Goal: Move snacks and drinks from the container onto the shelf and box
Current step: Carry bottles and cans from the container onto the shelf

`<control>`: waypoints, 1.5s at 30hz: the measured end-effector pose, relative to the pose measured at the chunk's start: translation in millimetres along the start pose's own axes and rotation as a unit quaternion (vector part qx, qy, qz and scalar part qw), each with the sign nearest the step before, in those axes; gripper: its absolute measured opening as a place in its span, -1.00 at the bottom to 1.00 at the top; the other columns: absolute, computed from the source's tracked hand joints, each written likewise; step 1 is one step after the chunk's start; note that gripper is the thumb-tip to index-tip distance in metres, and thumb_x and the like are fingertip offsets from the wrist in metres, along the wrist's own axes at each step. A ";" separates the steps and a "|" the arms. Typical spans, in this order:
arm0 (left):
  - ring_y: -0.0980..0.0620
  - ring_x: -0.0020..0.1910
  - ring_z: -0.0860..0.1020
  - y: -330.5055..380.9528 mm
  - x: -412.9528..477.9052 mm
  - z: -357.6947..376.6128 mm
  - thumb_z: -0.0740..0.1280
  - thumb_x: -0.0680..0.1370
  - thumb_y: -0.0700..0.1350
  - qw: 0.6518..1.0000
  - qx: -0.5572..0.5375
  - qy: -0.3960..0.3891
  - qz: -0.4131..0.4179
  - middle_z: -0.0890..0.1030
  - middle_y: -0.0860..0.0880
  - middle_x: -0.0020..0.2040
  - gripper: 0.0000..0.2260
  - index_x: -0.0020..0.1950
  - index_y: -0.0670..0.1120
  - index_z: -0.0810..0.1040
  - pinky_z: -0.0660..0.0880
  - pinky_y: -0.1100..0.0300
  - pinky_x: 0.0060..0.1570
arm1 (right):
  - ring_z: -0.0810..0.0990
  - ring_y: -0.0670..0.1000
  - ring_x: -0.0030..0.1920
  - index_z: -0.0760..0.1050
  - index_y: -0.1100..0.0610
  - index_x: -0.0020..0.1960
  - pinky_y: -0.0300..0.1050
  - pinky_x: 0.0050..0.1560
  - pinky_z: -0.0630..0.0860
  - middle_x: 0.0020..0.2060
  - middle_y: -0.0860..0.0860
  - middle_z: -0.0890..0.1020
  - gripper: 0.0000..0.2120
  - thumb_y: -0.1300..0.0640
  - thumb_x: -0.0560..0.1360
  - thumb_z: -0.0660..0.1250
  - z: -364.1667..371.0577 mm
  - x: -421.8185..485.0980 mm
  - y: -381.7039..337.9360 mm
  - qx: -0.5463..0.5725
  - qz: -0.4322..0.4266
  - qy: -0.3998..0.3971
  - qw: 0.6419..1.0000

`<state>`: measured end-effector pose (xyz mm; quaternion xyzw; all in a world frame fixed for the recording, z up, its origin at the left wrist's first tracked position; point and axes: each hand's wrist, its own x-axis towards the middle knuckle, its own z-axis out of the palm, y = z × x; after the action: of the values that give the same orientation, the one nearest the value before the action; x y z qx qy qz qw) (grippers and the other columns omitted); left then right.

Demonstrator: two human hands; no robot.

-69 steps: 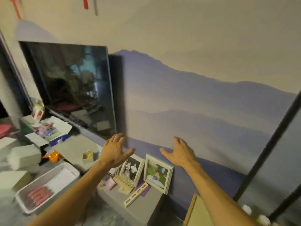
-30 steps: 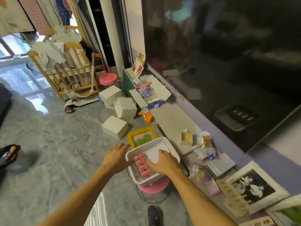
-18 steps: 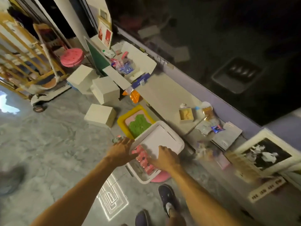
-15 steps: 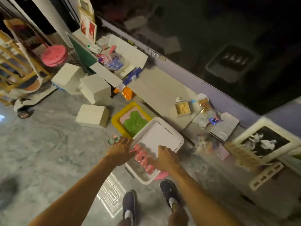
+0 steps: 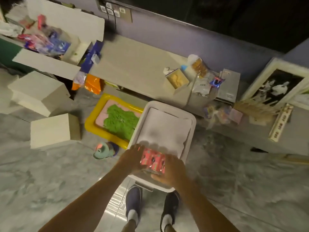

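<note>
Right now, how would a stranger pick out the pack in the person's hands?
Find the long grey shelf along the wall; a white container sits just in front of it. At the container's near end, between the left hand and right hand, is the pink pack, the only brightly coloured thing in it.

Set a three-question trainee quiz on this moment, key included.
1. True or false: the pink pack lies on the shelf.
2. What lies on the floor just left of the white container? A) yellow tray B) blue bucket C) broom
3. Fill in: the left hand and right hand are on either side of the ___.
Key: 1 false, it is in the white container; 2 A; 3 pink pack.
</note>
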<state>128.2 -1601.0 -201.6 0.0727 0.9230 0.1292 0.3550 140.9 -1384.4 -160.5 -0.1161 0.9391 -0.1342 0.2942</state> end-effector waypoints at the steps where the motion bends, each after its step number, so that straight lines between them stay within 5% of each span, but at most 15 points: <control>1: -0.20 0.55 0.31 -10.1 11.0 8.8 0.50 0.45 0.31 1.000 0.010 0.000 0.009 0.32 -0.19 0.56 -0.06 0.62 -0.15 0.20 0.39 -0.07 0.46 | 0.60 0.06 0.15 0.48 0.00 0.32 0.00 0.18 0.53 0.14 -0.03 0.61 -0.07 -0.64 0.22 0.20 13.1 5.8 3.4 -0.015 0.000 -0.003 1.000; 6: -0.19 0.62 0.19 -31.1 61.6 25.8 0.57 0.45 0.17 0.989 0.117 -0.020 0.085 0.21 -0.18 0.62 0.02 0.67 -0.20 0.08 0.33 -0.04 0.53 | 0.51 0.21 0.29 0.42 0.20 0.43 0.22 0.40 0.39 0.27 0.13 0.54 0.09 -0.63 0.24 0.33 56.3 40.0 29.7 -0.139 0.006 -0.024 0.990; 11: -0.15 0.33 0.52 -20.5 84.0 39.4 0.49 0.51 0.03 0.976 0.202 -0.054 0.067 0.50 -0.10 0.37 -0.36 0.49 -0.13 0.31 0.48 -0.07 0.30 | 0.62 0.12 0.15 0.45 0.11 0.36 0.12 0.39 0.41 0.13 0.01 0.60 -0.08 -0.56 0.31 0.41 72.6 51.7 50.5 -0.163 0.005 -0.019 0.986; 15: -0.17 0.31 0.48 -21.1 86.4 45.3 0.56 0.40 0.09 0.959 0.268 -0.065 0.062 0.45 -0.12 0.34 -0.23 0.49 -0.13 0.31 0.40 -0.06 0.28 | 0.54 0.14 0.25 0.38 0.17 0.43 0.10 0.44 0.34 0.23 0.07 0.56 0.03 -0.53 0.26 0.50 73.7 55.3 51.7 -0.169 0.020 -0.044 0.984; 18: -0.21 0.41 0.38 -19.4 86.7 44.6 0.40 0.58 -0.03 0.953 0.294 -0.055 0.054 0.40 -0.17 0.43 -0.46 0.50 -0.15 0.35 0.30 -0.09 0.39 | 0.49 0.15 0.24 0.43 0.13 0.36 0.12 0.43 0.31 0.21 0.08 0.52 -0.04 -0.52 0.24 0.53 73.5 54.9 46.1 -0.175 0.028 -0.055 0.983; 22: -0.19 0.42 0.36 -27.3 85.1 48.3 0.40 0.59 -0.08 0.970 0.232 -0.028 0.061 0.41 -0.16 0.43 -0.53 0.48 -0.14 0.40 0.29 -0.09 0.40 | 0.54 0.12 0.24 0.37 0.08 0.36 0.09 0.44 0.36 0.20 0.05 0.56 -0.09 -0.38 0.24 0.63 74.2 49.4 38.6 -0.132 0.047 -0.051 0.989; 25: -0.17 0.32 0.52 -28.6 79.4 42.7 0.46 0.54 -0.06 0.981 0.173 -0.054 0.067 0.52 -0.09 0.33 -0.53 0.42 -0.09 0.44 0.46 -0.02 0.26 | 0.64 0.10 0.19 0.30 0.09 0.40 0.09 0.42 0.39 0.13 0.00 0.64 -0.12 -0.16 0.28 0.68 75.5 45.6 37.5 -0.078 0.058 -0.058 0.993; 31: -0.07 0.07 0.62 -33.3 57.8 8.4 0.55 0.43 0.01 0.994 0.053 -0.034 0.085 0.59 -0.01 0.08 -0.61 0.19 -0.01 0.53 0.45 0.11 -0.10 | 0.58 -0.03 0.06 0.46 0.00 0.21 -0.04 0.32 0.52 0.05 -0.09 0.59 -0.51 -0.18 0.44 0.56 57.9 22.4 48.8 -0.032 0.024 -0.012 0.999; 35: 0.05 -0.04 0.58 -33.7 28.3 -26.1 0.58 0.31 0.12 0.995 -0.068 0.024 0.071 0.55 0.09 0.02 -0.55 0.15 0.10 0.59 0.48 0.12 -0.10 | 0.58 -0.05 0.07 0.42 -0.05 0.33 -0.09 0.27 0.58 0.19 -0.07 0.53 -0.42 -0.19 0.43 0.57 24.6 4.8 43.6 0.090 0.032 0.046 0.994; 39: 0.05 -0.07 0.59 -24.5 -11.2 -75.3 0.63 0.28 0.10 0.983 -0.130 0.116 0.067 0.57 0.12 0.03 -0.54 0.12 0.15 0.61 0.54 0.13 -0.08 | 0.57 -0.01 0.24 0.33 -0.16 0.40 0.17 0.38 0.52 0.30 -0.12 0.43 -0.30 -0.13 0.38 0.60 -19.0 -3.5 29.4 0.160 0.039 0.113 0.980; 42: 0.03 -0.04 0.60 -5.8 -45.6 -127.6 0.64 0.31 0.09 0.972 -0.134 0.178 0.073 0.57 0.13 0.08 -0.55 0.14 0.17 0.59 0.56 0.12 -0.06 | 0.59 0.02 0.19 0.41 -0.04 0.44 -0.12 0.18 0.57 0.33 -0.07 0.43 -0.33 0.00 0.42 0.62 -83.2 -23.4 6.9 0.196 0.033 0.139 0.970; 45: 0.02 -0.01 0.61 16.3 -78.4 -186.1 0.60 0.31 0.12 0.957 -0.155 0.224 0.100 0.58 0.10 0.10 -0.57 0.14 0.14 0.63 0.56 0.14 -0.02 | 0.56 0.04 0.24 0.44 0.03 0.48 -0.26 0.14 0.41 0.36 0.00 0.46 -0.38 0.06 0.47 0.57 -148.7 -43.9 -7.7 0.209 0.006 0.176 0.962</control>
<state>61.2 -1637.9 -13.9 0.0774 0.9355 0.3188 0.1310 90.3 -1351.3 -17.6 -0.0212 0.9280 -0.3438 0.1423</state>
